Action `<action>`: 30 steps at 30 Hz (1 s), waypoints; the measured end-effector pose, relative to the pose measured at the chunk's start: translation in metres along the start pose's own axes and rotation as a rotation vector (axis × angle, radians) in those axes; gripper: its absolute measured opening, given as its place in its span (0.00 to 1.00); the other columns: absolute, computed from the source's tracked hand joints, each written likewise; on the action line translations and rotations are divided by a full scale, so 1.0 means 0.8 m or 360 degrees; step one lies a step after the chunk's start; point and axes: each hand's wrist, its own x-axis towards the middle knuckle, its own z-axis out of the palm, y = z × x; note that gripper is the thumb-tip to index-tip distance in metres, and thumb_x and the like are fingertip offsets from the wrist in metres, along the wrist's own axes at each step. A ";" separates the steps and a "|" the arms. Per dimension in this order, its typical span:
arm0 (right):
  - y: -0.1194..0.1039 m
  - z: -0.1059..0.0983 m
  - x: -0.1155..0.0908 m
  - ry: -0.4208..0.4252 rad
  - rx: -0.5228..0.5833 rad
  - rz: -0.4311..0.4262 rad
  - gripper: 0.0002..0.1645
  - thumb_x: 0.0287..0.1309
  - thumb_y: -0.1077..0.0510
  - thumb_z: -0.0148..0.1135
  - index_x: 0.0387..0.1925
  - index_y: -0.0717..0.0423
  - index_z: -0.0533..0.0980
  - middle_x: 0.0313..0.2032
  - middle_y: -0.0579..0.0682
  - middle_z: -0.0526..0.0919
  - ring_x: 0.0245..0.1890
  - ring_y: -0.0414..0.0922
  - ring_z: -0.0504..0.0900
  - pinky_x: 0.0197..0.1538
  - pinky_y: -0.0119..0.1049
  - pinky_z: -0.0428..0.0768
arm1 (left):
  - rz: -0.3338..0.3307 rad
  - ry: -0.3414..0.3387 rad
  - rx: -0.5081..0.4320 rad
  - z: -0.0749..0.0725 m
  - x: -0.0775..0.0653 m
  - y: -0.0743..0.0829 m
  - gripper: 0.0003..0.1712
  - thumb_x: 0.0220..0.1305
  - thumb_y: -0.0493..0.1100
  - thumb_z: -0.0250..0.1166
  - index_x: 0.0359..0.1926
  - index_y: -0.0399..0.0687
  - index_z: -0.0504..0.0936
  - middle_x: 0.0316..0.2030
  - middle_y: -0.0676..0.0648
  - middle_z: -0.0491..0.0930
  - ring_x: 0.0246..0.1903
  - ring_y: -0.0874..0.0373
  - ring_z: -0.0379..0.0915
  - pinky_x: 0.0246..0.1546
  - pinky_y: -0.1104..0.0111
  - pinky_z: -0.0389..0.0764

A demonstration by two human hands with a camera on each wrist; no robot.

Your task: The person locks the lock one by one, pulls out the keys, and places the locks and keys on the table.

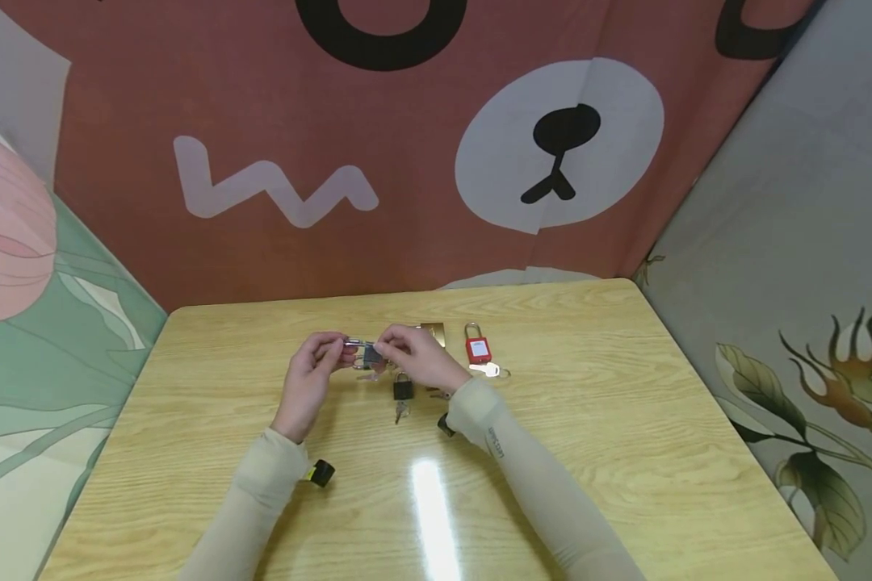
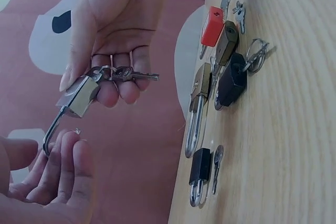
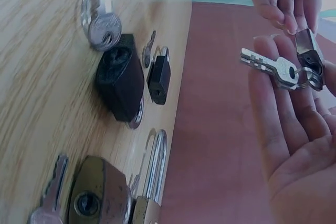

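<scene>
Both hands hold a silver padlock (image 2: 81, 95) up above the table. My right hand (image 1: 417, 355) pinches its body between thumb and fingers, palm turned up in the right wrist view. From the body hang keys (image 3: 273, 69) on a small ring, lying across the right fingers. My left hand (image 1: 311, 369) has thumb and fingertips at the padlock's bent shackle (image 2: 51, 129), pinching its far end. On the table below stand a large black padlock (image 2: 232, 81) with keys in it and a small black padlock (image 2: 199, 166) beside a loose key (image 2: 218, 167).
A red padlock (image 1: 477, 349) lies to the right of the hands, with a silver key (image 1: 485, 369) by it. A brass long-shackle padlock (image 2: 201, 83) and a brown padlock (image 3: 97, 192) are close to the others. A patterned cloth (image 1: 407, 242) hangs behind the wooden table (image 1: 610, 436).
</scene>
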 end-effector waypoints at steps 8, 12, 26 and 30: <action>-0.002 -0.003 -0.003 -0.0035 -0.0005 -0.0006 0.11 0.78 0.50 0.55 0.45 0.51 0.80 0.32 0.42 0.88 0.36 0.39 0.87 0.46 0.36 0.83 | 0.0022 0.0061 0.0026 0.000 0.001 -0.005 0.18 0.80 0.46 0.58 0.56 0.33 0.76 0.47 0.38 0.84 0.47 0.52 0.85 0.52 0.70 0.85; -0.002 -0.006 -0.003 -0.0075 0.0027 0.0025 0.13 0.80 0.51 0.53 0.46 0.54 0.79 0.32 0.45 0.88 0.37 0.46 0.89 0.46 0.37 0.84 | 0.0056 0.0085 0.0076 0.000 0.002 -0.008 0.16 0.78 0.44 0.61 0.55 0.35 0.78 0.47 0.38 0.85 0.47 0.51 0.85 0.51 0.71 0.84; -0.001 -0.011 -0.001 -0.0110 0.0219 0.0096 0.13 0.80 0.54 0.53 0.45 0.57 0.79 0.34 0.51 0.88 0.36 0.44 0.88 0.48 0.48 0.88 | 0.0119 0.0063 0.0113 0.001 0.003 -0.007 0.16 0.76 0.42 0.63 0.57 0.37 0.79 0.49 0.31 0.83 0.47 0.49 0.85 0.50 0.74 0.84; -0.002 -0.010 -0.002 -0.0105 0.0248 0.0106 0.13 0.80 0.54 0.53 0.47 0.58 0.79 0.35 0.52 0.88 0.37 0.46 0.89 0.49 0.45 0.88 | 0.0100 0.0037 0.0130 -0.001 0.002 -0.007 0.17 0.74 0.42 0.65 0.59 0.40 0.81 0.51 0.32 0.82 0.47 0.56 0.84 0.50 0.75 0.83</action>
